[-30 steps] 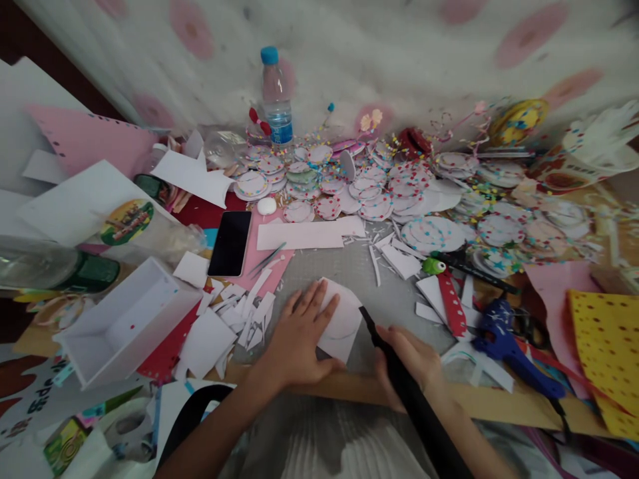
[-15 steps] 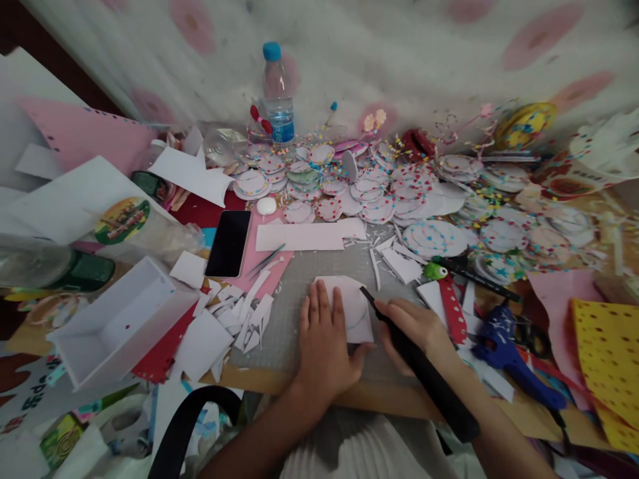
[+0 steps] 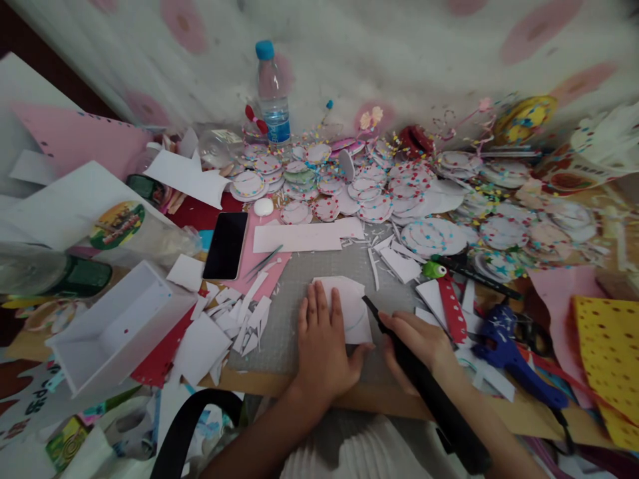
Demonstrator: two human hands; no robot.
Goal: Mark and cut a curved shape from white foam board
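Observation:
My left hand (image 3: 327, 336) lies flat, fingers spread, on a small white foam piece (image 3: 353, 309) with a curved line drawn on it. Under the piece is a grey cutting mat (image 3: 294, 279). In my right hand (image 3: 419, 346) is a black utility knife (image 3: 429, 392), its dark blade pointing up and left, with the tip at the piece's upper right edge. Whether the blade touches the foam cannot be made out. Behind the piece lies a long white strip (image 3: 304, 236), with grey tweezers (image 3: 263, 261) to its lower left.
Dotted white discs (image 3: 367, 189) are heaped at the back, near a water bottle (image 3: 274, 100). A phone (image 3: 226, 246), white scraps (image 3: 204, 346) and a white box (image 3: 122, 322) are at left. At right are a blue glue gun (image 3: 514, 359) and yellow dotted sheet (image 3: 606, 359).
My right hand and the knife have shifted slightly down and to the right, with the blade tip lower. My left hand stays flat on the foam piece.

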